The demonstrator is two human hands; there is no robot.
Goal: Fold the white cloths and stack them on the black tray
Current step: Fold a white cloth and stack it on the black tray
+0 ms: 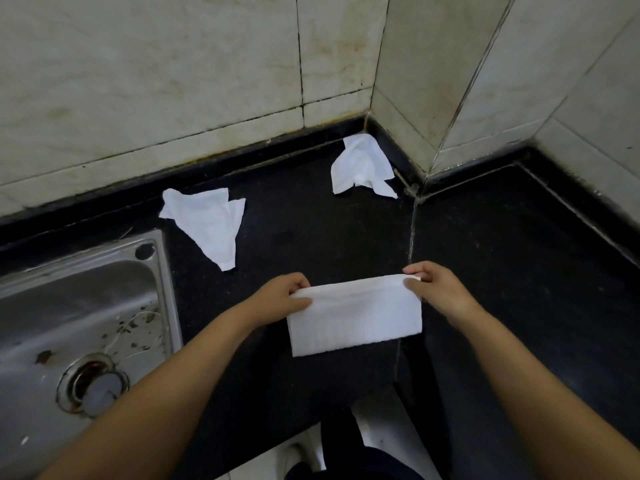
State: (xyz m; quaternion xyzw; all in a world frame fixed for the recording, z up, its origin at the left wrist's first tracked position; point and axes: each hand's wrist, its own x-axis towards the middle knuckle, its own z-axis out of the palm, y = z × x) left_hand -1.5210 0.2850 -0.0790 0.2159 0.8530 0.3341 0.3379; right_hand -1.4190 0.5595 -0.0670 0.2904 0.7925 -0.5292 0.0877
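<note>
A white cloth [356, 315], folded into a rectangle, hangs in front of me over the black counter [311, 220]. My left hand [280, 294] pinches its upper left corner and my right hand [438, 289] pinches its upper right corner. Two more white cloths lie crumpled on the counter: one [207, 225] near the sink's far corner, another [362, 166] in the wall corner at the back. No black tray is in view.
A steel sink [79, 327] with debris and a drain sits at the left. Tiled walls [173, 81] close off the counter at the back and right. The counter's front edge runs below my arms, with the floor and a white shoe [298, 452] beneath.
</note>
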